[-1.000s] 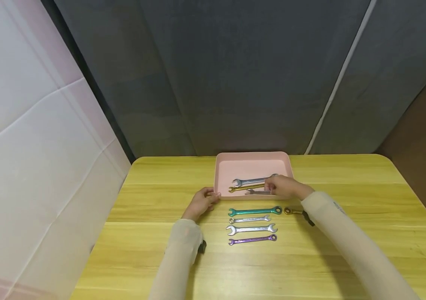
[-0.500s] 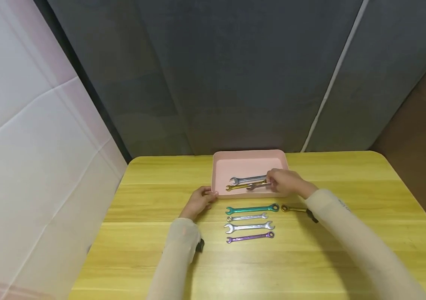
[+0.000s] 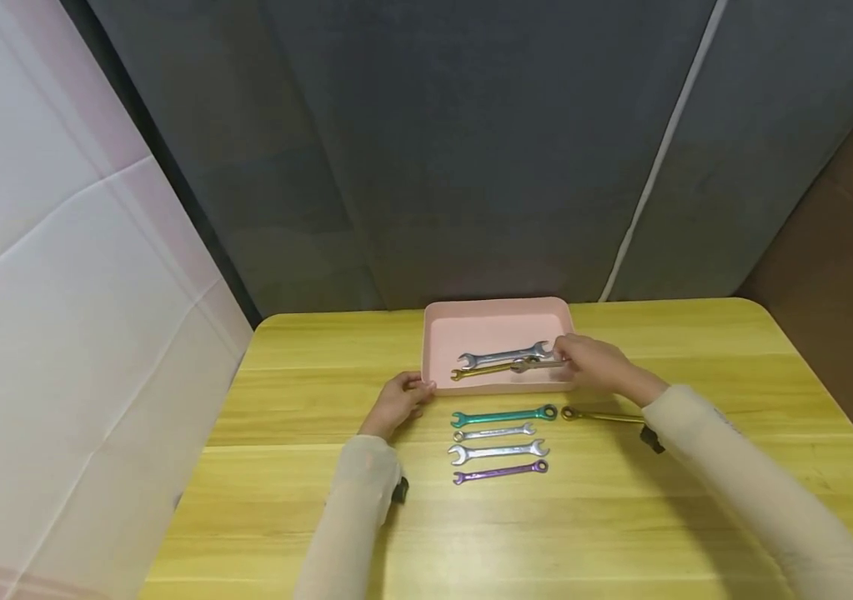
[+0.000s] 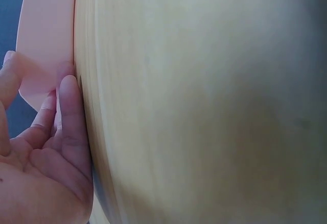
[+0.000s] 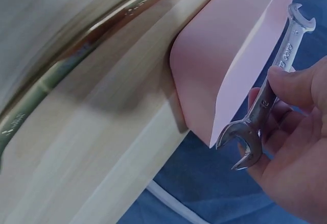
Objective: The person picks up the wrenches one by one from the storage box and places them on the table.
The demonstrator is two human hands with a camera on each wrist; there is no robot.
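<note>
Nearest on the table: four wrenches in a neat stack of rows, purple wrench, two silver ones, then teal wrench, all long axis left-right, likely laid out as a set. A gold wrench lies to their right, same axis. Left hand rests at the pink tray's near-left corner, fingers fairly straight against its wall, gripping nothing; looks like bracing the tray. Right hand pinches a small silver wrench between thumb and fingers at one end, above the tray's right side. It runs left-right, free open end pointing left. Two more wrenches lie in the tray.
</note>
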